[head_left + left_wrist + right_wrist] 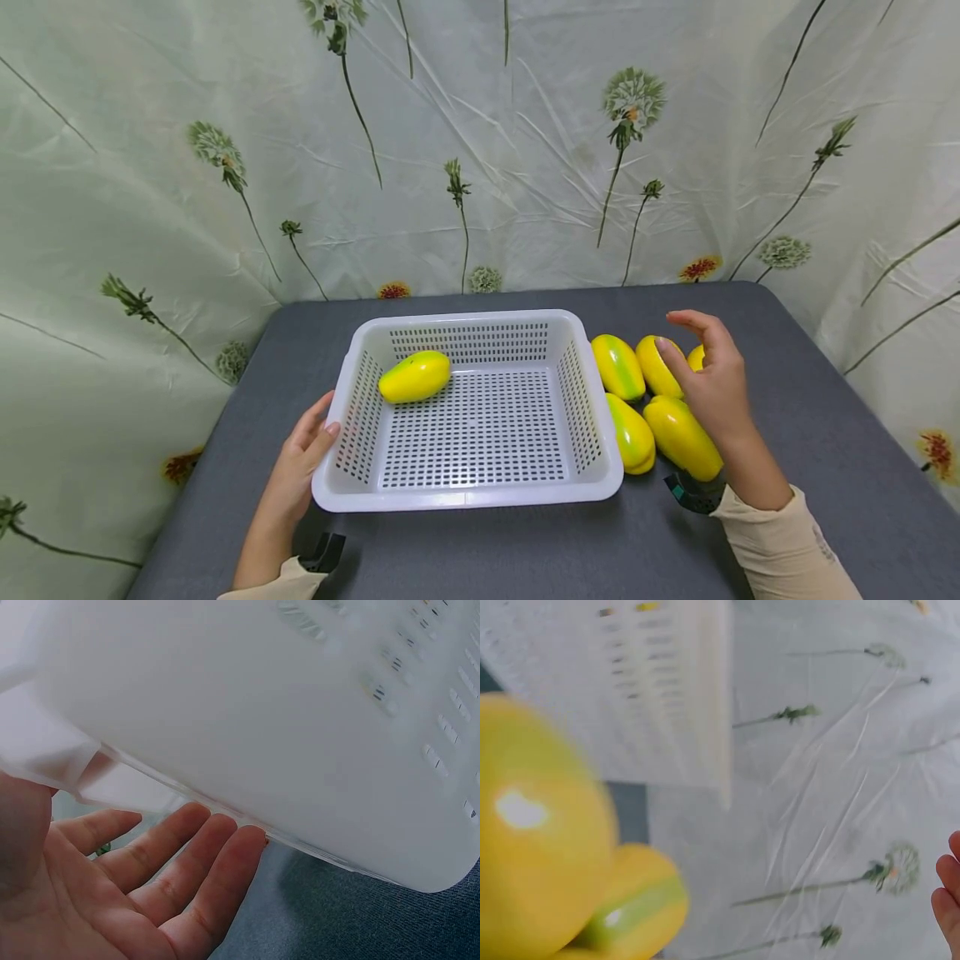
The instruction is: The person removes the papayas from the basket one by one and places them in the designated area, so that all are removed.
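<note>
A white plastic basket (472,500) with slotted walls and floor stands tilted toward me on the table. My left hand (303,446) grips its left rim, thumb over the edge; in the left wrist view the fingers (225,862) lie against the outside wall. One yellow mango (415,377) lies inside, toward the upper left. Right of the basket, several yellow mangoes with green streaks, such as the front one (682,437), sit in a cluster. Above them hovers my right hand (712,379), thumb and index finger spread apart, holding nothing. It partly hides the rearmost mango (696,358).
A dark grey cloth covers the table (465,554). Behind and at the sides hangs a pale curtain (525,167) printed with dandelions. Dark camera mounts sit at both wrists, the right one (693,493) near the front mango.
</note>
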{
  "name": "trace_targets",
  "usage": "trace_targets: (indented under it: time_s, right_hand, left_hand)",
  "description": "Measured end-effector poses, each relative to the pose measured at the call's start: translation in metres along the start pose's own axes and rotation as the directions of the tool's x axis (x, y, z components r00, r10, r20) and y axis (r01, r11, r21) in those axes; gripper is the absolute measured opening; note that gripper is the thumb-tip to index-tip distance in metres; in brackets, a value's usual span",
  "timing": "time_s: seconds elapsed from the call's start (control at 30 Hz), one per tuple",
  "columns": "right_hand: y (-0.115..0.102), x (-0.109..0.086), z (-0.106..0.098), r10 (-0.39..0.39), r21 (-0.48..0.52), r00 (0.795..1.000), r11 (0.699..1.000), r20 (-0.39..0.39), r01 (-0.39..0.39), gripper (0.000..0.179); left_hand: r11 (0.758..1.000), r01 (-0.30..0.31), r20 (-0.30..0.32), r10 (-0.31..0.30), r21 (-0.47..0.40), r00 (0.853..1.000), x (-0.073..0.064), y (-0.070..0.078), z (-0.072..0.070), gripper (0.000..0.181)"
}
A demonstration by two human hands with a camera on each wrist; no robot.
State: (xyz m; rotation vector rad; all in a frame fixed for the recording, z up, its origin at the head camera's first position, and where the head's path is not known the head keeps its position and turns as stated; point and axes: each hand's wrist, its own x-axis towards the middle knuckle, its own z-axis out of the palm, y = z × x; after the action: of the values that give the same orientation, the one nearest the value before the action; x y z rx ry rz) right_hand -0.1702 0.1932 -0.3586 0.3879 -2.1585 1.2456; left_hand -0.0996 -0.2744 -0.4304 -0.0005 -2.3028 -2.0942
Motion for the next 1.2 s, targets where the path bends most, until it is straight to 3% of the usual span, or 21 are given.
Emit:
trace_targets:
  time_s: [0.3,0.67,0.9,1.2]
  right_hand:
    - [-0.028,0.033,0.026,-0.172,0.076,0.984,0.983,0.055,0.168,0.044]
    - [-0.050,0.051,0.076,-0.308,0.200,0.935,0.941,0.177,0.273,0.039]
    - [-0.055,0.057,0.115,-0.324,0.201,0.888,0.942,0.325,0.270,0.037]
    - [-0.062,0.059,0.162,-0.295,0.191,0.789,0.955,0.539,0.226,0.043]
  left_hand:
    - [1.000,-0.005,-0.002,0.005,0.013,1.000,0.000,0.000,0.000,0.052]
    - [1.000,0.010,0.001,-0.010,0.017,1.000,0.000,0.001,0.000,0.053]
    - [1.000,0.015,0.000,-0.015,0.008,1.000,0.001,0.001,0.000,0.053]
    - [1.000,0.008,-0.004,-0.008,0.019,1.000,0.000,0.001,0.001,0.053]
